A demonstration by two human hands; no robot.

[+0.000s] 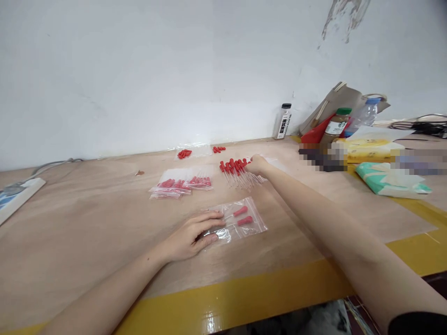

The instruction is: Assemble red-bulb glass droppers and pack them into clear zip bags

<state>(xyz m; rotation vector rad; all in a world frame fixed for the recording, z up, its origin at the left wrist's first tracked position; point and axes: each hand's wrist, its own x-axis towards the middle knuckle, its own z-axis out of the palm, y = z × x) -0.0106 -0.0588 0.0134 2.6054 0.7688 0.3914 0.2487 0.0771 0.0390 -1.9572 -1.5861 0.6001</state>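
My left hand [195,232] lies with fingers stretched out over the left end of a clear zip bag [259,225]. Inside that bag are two droppers [245,220] with red rubber bulbs and thin clear tubes, their bulbs pointing right. Farther off, my right hand [259,166] reaches to the right side of a pile of loose droppers [236,170]. Its fingers are curled in a pinch at a red bulb there; the fingertips are partly hidden. The pile's bulbs face away from me and its tubes point toward me.
Filled zip bags [181,184] of droppers lie stacked left of the pile. Loose red bulbs [184,153] sit near the wall. A black-capped bottle [282,122] stands at the back. Tissue packs [391,179], a drink bottle [335,126] and a bag [330,109] crowd the right. A power strip [21,197] is left.
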